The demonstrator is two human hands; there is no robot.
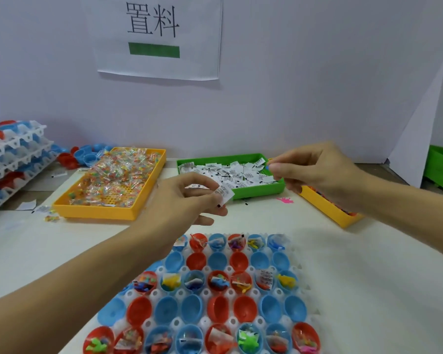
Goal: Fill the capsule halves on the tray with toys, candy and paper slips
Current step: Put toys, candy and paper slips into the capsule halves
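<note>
Starting at the counter's left edge, a stack of white trays loaded with red and blue capsule halves waits, with loose halves just behind it. Next comes the orange bin of candy packets, then the green bin of paper slips at the back edge, and a second orange bin toward the right edge, mostly hidden by the right forearm; its contents cannot be made out. A pink toy lies loose on the counter between the green bin and that orange one.

The left hand hovers near the green bin's front left corner, thumb and fingers pinching a paper slip, perhaps more than one. The right hand hangs over the green bin's right end, fingertips pressed together on something small and blue, too tiny to identify.

The tray of capsule halves sits at the counter's near edge. Its far, middle and near rows hold toys, candy and slips; the two rows between look bare, and they may be the mating halves.

To do this step well, I judge the left hand should separate one slip, carry it low over a half that lacks one, and release it inside the rim, so it does not flutter onto a neighbour.
</note>
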